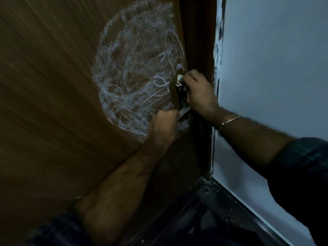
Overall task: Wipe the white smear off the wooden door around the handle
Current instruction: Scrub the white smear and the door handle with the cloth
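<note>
The brown wooden door fills the left of the view. A wide, round white smear covers it beside its right edge. At that edge sits the dark lock plate with a metal door handle. My left hand is a closed fist at the bottom of the smear, wrapped around the handle's near end. My right hand reaches in from the right. Its fingertips pinch a small white object against the door edge above the handle. I cannot make out what the white object is.
A dark door frame runs down next to the door edge, with a pale wall to its right. Chipped paint marks the wall's corner. The floor below is dark, and a thin bangle circles my right wrist.
</note>
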A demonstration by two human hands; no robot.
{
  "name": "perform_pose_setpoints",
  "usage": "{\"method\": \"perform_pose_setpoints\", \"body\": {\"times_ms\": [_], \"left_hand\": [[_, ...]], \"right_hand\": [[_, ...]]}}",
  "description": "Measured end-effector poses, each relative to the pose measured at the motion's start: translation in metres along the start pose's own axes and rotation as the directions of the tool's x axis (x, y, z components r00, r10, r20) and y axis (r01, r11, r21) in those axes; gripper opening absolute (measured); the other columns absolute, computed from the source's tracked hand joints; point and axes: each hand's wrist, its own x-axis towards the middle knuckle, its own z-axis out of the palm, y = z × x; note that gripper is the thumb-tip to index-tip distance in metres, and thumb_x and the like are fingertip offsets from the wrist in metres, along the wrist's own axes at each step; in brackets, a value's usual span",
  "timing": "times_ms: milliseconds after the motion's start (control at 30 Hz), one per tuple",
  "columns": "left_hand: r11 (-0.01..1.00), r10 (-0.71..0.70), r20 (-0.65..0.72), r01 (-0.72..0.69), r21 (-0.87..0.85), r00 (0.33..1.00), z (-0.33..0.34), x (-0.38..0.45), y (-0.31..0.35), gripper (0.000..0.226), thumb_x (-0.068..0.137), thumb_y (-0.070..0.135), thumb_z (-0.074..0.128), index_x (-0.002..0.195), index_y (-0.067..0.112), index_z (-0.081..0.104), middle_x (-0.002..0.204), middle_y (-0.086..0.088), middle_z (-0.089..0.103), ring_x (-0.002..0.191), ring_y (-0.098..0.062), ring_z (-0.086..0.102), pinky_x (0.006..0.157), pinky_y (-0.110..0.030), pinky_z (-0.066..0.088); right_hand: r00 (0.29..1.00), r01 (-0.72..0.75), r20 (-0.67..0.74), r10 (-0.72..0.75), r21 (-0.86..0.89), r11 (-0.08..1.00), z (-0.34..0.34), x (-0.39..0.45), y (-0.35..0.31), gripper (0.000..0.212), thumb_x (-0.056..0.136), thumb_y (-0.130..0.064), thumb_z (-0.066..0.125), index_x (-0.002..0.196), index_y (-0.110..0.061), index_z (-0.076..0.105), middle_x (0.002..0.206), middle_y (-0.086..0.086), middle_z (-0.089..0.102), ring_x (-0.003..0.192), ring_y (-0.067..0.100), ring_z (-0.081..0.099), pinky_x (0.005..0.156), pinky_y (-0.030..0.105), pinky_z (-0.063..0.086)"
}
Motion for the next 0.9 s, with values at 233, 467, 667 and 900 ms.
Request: {"method": "perform_pose_setpoints", "body": {"times_ms": [233, 467, 667, 900], "left_hand": [[0.999, -0.045, 0.07, 0.045, 0.014, 0.997, -0.002, 0.004, 0.001, 0.024, 0.097, 0.017, 0.057, 0.12, 0.017, 0.064, 0.105, -0.006, 0.067, 0.09, -0.02, 0.062, 0.07, -0.027, 0.039], [0.999, 0.016, -0.007, -0.016, -0.048, 1.0, 0.002, 0.001, -0.004, 0.023, 0.095, 0.01, 0.058, 0.114, 0.017, 0.067, 0.1, -0.002, 0.07, 0.078, -0.008, 0.053, 0.067, -0.02, 0.039], [0.999, 0.015, -0.045, -0.016, -0.034, 0.999, 0.004, 0.001, -0.006, 0.02, 0.094, 0.013, 0.059, 0.109, 0.021, 0.069, 0.079, 0.009, 0.059, 0.059, -0.003, 0.048, 0.061, -0.02, 0.035], [0.999, 0.032, -0.039, -0.033, -0.002, 0.999, 0.004, 0.002, -0.007, 0.02, 0.094, 0.016, 0.06, 0.112, 0.018, 0.07, 0.098, -0.007, 0.073, 0.081, -0.019, 0.064, 0.073, -0.035, 0.055]], "right_hand": [[0.85, -0.498, -0.03, 0.526, 0.279, 0.821, 0.016, -0.028, -0.01, 0.028, 0.095, -0.009, 0.053, 0.12, -0.006, 0.066, 0.119, 0.012, 0.067, 0.106, 0.023, 0.063, 0.096, 0.03, 0.049], [0.444, -0.717, 0.432, 0.785, 0.697, 0.022, 0.03, -0.045, -0.003, 0.031, 0.086, -0.041, 0.048, 0.084, -0.027, 0.075, 0.08, -0.005, 0.072, 0.082, 0.013, 0.067, 0.07, 0.032, 0.048], [0.528, -0.582, 0.305, 0.792, 0.809, 0.076, 0.067, -0.068, 0.006, 0.025, 0.097, -0.014, 0.055, 0.117, -0.017, 0.069, 0.114, 0.007, 0.071, 0.102, 0.016, 0.067, 0.094, 0.034, 0.054], [0.39, -0.8, 0.154, 0.908, 0.545, 0.251, 0.1, -0.082, -0.02, 0.015, 0.086, -0.005, 0.062, 0.097, -0.004, 0.072, 0.098, 0.016, 0.072, 0.097, 0.032, 0.065, 0.088, 0.037, 0.052]]}}
